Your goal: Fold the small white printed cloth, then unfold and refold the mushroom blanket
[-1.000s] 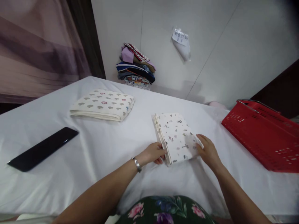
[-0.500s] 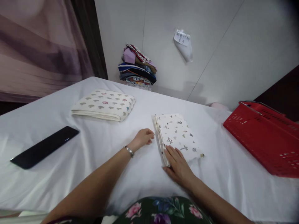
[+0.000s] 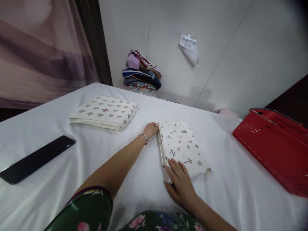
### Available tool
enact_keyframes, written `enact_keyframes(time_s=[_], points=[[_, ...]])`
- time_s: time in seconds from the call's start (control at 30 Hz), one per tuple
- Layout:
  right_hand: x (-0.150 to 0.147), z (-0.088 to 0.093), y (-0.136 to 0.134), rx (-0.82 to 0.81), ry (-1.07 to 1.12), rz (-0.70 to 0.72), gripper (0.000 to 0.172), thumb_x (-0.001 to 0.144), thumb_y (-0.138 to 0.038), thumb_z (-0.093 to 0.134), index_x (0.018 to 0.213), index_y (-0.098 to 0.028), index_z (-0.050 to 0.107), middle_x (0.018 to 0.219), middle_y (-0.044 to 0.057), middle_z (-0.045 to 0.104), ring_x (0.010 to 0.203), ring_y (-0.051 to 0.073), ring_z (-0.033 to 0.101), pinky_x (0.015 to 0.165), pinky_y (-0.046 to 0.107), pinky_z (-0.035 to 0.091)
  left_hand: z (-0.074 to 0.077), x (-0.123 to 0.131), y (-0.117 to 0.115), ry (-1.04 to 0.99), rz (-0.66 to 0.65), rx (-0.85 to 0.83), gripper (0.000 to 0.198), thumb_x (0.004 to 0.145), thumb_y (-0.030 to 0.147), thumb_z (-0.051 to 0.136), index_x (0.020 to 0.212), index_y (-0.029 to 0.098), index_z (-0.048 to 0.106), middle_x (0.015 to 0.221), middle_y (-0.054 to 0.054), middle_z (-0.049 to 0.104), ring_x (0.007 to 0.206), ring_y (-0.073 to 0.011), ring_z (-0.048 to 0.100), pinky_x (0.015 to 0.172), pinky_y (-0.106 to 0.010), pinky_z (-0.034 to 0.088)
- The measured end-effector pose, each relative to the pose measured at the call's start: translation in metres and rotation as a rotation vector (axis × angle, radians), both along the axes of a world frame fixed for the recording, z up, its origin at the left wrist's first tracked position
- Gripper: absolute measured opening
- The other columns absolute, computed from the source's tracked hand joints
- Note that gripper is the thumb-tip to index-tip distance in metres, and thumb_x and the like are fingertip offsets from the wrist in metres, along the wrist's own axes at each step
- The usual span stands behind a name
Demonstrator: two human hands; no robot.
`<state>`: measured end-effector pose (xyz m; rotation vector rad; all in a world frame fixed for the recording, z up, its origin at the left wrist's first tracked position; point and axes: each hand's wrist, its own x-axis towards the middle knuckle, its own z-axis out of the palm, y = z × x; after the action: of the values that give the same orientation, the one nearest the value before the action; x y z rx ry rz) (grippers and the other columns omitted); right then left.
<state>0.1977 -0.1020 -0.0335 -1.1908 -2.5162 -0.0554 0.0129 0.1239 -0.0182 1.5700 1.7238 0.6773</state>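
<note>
A folded white cloth (image 3: 180,144) with small plant and leaf prints lies on the white sheet, its layered folded edge toward the left. My left hand (image 3: 151,129) is closed at the far left corner of this cloth, fingers pinched on its edge. Flat on the near left corner rests my right hand (image 3: 181,183), fingers stretched out and thumb beside the fold. Further left lies a second folded cloth (image 3: 103,112), cream with grey and red mushroom-like prints; neither hand touches it.
A long black glossy panel (image 3: 36,158) lies at the left. On the right stands a red plastic basket (image 3: 276,147) with a metal handle. Against the wall rises a stack of folded clothes (image 3: 141,73). A paper note in plastic (image 3: 189,48) hangs on the wall.
My left hand has moved forward along the cloth's left edge and now pinches its far corner. My right hand stays on the near corner. The view has shifted slightly.
</note>
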Motion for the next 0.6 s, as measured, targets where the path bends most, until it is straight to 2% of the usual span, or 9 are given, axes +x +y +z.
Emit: enact_keyframes(time_s=[0.23, 0.43, 0.6], points=[[0.001, 0.003, 0.002, -0.015, 0.058, 0.029, 0.05, 0.082, -0.025, 0.052, 0.13, -0.016, 0.042, 0.139, 0.014, 0.04, 0.132, 0.027, 0.028, 0.103, 0.052, 0.03, 0.002, 0.0, 0.016, 0.073, -0.02, 0.018, 0.021, 0.067, 0.02, 0.057, 0.084, 0.015, 0.068, 0.094, -0.009, 0.069, 0.089, -0.0188, 0.06, 0.075, -0.023, 0.042], [0.003, 0.003, 0.001, -0.047, 0.055, 0.042, 0.048, 0.082, -0.021, 0.051, 0.129, -0.017, 0.043, 0.138, 0.013, 0.042, 0.131, 0.026, 0.03, 0.104, 0.051, 0.03, -0.003, -0.002, 0.024, 0.027, 0.022, -0.008, 0.018, 0.065, 0.015, 0.057, 0.08, 0.016, 0.068, 0.088, -0.006, 0.069, 0.086, -0.0166, 0.061, 0.073, -0.022, 0.043], [0.003, 0.002, 0.001, -0.036, 0.07, 0.047, 0.045, 0.083, -0.022, 0.049, 0.128, -0.018, 0.044, 0.138, 0.013, 0.042, 0.131, 0.026, 0.03, 0.103, 0.051, 0.031, 0.003, -0.004, 0.024, -0.064, 0.04, -0.133, 0.015, 0.07, 0.017, 0.056, 0.082, 0.015, 0.066, 0.074, -0.006, 0.069, 0.069, -0.0139, 0.063, 0.06, -0.021, 0.044]])
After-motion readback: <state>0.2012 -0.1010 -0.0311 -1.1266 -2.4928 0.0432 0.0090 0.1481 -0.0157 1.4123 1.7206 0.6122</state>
